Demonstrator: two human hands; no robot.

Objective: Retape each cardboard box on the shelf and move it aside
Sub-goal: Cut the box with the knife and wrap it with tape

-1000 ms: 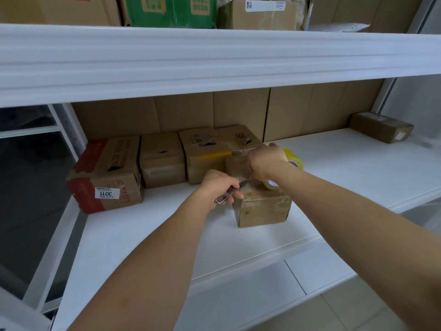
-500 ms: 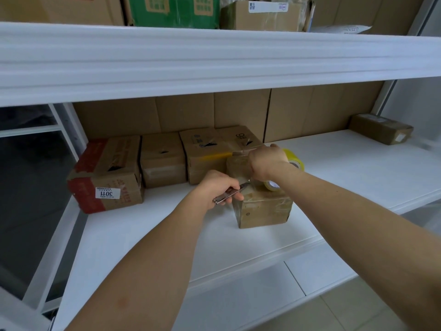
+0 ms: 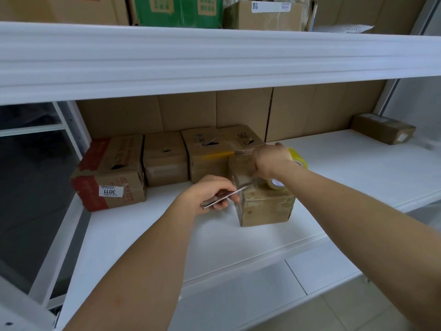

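Brown cardboard is the small box point(image 3: 265, 206) that stands on the white shelf point(image 3: 358, 177), just under the right hand point(image 3: 270, 161) and directly to the right of the left hand point(image 3: 212, 193). Both forearms reach forward from the bottom edge. The left hand has its fingers curled around a thin metal cutter point(image 3: 224, 196), and the tip of the cutter points to the right and a little up, toward the upper left edge of the box. The right hand is higher and further back, its back turned to the camera, and its fingers hold a yellow tape roll point(image 3: 297, 157) over the top of the box; the roll is mostly hidden behind the hand and wrist. A clear strip of tape goes from this hand down to the box. Beyond the left hand, three bigger boxes point(image 3: 164, 158) stand in a row against the cardboard back wall. Far right of the right hand lies one flat box point(image 3: 383, 131).
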